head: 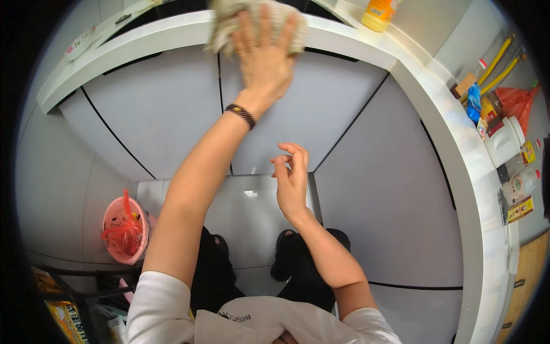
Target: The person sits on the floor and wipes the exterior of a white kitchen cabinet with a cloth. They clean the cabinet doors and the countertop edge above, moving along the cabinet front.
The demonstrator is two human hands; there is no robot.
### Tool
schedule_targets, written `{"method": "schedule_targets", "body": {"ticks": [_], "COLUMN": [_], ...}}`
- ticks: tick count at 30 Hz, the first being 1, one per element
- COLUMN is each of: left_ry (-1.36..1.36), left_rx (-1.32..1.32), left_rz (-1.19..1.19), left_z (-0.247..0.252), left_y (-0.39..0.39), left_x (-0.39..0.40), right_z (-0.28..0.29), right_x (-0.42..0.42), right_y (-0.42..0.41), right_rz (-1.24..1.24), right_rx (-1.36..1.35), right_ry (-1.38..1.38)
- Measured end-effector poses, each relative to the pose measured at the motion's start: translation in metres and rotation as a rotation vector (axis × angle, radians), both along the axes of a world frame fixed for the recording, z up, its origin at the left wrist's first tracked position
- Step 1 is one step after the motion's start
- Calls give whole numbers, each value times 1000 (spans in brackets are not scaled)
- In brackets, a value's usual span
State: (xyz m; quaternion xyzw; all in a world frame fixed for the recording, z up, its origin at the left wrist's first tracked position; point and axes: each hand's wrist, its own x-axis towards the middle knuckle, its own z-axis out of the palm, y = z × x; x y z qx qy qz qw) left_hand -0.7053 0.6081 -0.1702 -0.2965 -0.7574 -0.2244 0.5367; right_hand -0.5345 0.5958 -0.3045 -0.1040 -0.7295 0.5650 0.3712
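Note:
My left hand (264, 62), with a dark braided bracelet at its wrist, lies flat with fingers spread on a beige cloth (223, 26). The cloth covers part of the white counter's front edge (189, 28) and of the black glass surface behind it; it is slightly blurred. My right hand (292, 180) hangs in front of the grey cabinet doors, low in the middle, with its fingers loosely curled and nothing visible in them.
A bottle of yellow liquid (378, 15) stands on the counter behind, a floral dish (80, 43) at its left. Bottles, a white plastic jug (505, 139) and a red bag (517, 105) crowd the right counter. A pink bin (107, 232) stands on the floor at left, near a black rack (81, 294).

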Motion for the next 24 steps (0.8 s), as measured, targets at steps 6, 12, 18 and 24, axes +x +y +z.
{"method": "schedule_targets", "body": {"ticks": [6,12,18,24], "left_ry": [203,358,-344,-736], "left_rx": [-213,-442,-400,-325], "left_rz": [-337,-408,-842,-984], "left_z": [3,6,-39,-128], "left_y": [84,92,37,-14], "left_x": [32,31,55,83], "right_z": [16,16,17,12], "right_x": [5,6,-1,-18], "right_y": [12,39,81,59], "right_rz": [-40,-137,241,123], "right_rx": [-156,-455,-1061,-1302], "right_ry": [100,210,441,544]}}
